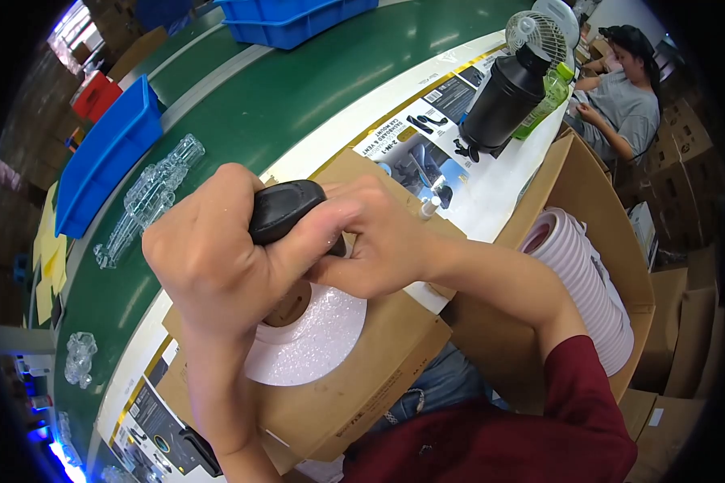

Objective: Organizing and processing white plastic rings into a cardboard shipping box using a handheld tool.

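My left hand (205, 249) and my right hand (374, 233) are close together in the middle, both closed around a black rounded object (286, 208). Its top is smooth and dark, its lower part is covered by my fingers, and I cannot make out its kind. Under my hands, a white roll (314, 346) with a brown core lies flat on a cardboard box (387, 338). The box rests over my lap, against the table edge. Just beyond my right wrist stands a small clear bottle with a white cap (429, 208).
A green conveyor belt (290, 105) carries clear plastic pieces (157, 189) and a blue bin (109, 157). To the right, a black bottle (503, 101), a green bottle (549, 101) and a fan (532, 36) stand together. An open carton (644, 274) holds white rolls (580, 282). A co-worker (628, 105) sits far right.
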Demonstrator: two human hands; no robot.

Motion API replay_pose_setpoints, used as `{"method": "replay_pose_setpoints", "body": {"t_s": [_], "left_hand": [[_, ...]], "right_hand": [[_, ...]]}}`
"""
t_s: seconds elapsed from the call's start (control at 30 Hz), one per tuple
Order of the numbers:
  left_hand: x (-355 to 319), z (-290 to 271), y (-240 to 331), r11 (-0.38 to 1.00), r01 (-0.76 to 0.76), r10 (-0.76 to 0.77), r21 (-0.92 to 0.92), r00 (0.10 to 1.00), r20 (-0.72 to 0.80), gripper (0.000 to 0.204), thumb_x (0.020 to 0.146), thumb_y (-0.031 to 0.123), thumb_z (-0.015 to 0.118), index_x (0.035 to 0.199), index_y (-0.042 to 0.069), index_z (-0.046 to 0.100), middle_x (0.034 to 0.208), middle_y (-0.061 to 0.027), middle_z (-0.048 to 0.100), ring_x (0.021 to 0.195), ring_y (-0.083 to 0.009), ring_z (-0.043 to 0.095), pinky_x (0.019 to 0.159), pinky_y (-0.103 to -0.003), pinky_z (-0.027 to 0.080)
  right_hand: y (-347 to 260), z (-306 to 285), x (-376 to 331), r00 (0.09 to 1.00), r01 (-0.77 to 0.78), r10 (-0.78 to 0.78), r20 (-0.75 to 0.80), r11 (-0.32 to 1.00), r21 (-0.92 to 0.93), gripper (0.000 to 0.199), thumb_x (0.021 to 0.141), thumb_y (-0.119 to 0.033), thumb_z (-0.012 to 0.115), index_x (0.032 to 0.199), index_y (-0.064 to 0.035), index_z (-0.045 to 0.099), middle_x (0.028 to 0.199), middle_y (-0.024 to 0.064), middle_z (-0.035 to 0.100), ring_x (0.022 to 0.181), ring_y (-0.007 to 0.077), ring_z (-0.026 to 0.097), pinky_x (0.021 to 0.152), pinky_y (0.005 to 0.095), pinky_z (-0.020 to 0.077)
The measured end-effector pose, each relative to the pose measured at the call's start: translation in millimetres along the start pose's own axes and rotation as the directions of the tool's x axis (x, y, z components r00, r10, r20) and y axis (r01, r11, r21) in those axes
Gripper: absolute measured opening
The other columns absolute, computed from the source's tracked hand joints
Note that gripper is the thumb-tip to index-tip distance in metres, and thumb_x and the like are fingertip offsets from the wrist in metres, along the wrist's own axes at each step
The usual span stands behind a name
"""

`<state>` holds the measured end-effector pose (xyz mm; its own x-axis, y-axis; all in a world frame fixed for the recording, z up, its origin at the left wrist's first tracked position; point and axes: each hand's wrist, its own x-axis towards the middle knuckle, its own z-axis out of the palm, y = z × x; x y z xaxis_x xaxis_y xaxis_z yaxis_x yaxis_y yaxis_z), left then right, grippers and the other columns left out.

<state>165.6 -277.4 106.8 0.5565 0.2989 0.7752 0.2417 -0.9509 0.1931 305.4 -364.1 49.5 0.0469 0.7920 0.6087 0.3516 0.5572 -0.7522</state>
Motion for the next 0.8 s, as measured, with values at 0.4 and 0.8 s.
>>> {"method": "replay_pose_setpoints", "body": {"t_s": [0.4, 0.8], "left_hand": [[10.1, -5.3, 14.8, 0.468, 0.421, -0.236, -0.777, 0.907, 0.349, 0.072, 0.074, 0.061, 0.070, 0.107, -0.003, 0.062, 0.093, -0.0079, 0.064, 0.088, -0.0169, 0.061, 0.081, -0.027, 0.048], [5.0, -14.2, 2.5, -0.054, 0.319, -0.216, -0.946, 0.922, 0.323, 0.034, 0.079, 0.021, 0.074, 0.098, 0.003, 0.053, 0.080, -0.0105, 0.058, 0.073, -0.0199, 0.056, 0.070, -0.035, 0.049]], "right_hand": [[-5.9, -6.7, 0.2, 0.996, -0.085, 0.083, 0.015, 0.983, 0.162, 0.044, 0.071, -0.020, 0.087, 0.104, -0.0023, 0.064, 0.099, 0.0076, 0.067, 0.087, 0.0155, 0.064, 0.077, 0.0306, 0.0521], [-7.1, -21.1, 1.5, 0.987, -0.152, 0.158, 0.007, 0.934, 0.324, 0.054, 0.078, -0.034, 0.076, 0.108, 0.0095, 0.065, 0.095, 0.0129, 0.071, 0.088, 0.0181, 0.067, 0.083, 0.0287, 0.0501]]}}
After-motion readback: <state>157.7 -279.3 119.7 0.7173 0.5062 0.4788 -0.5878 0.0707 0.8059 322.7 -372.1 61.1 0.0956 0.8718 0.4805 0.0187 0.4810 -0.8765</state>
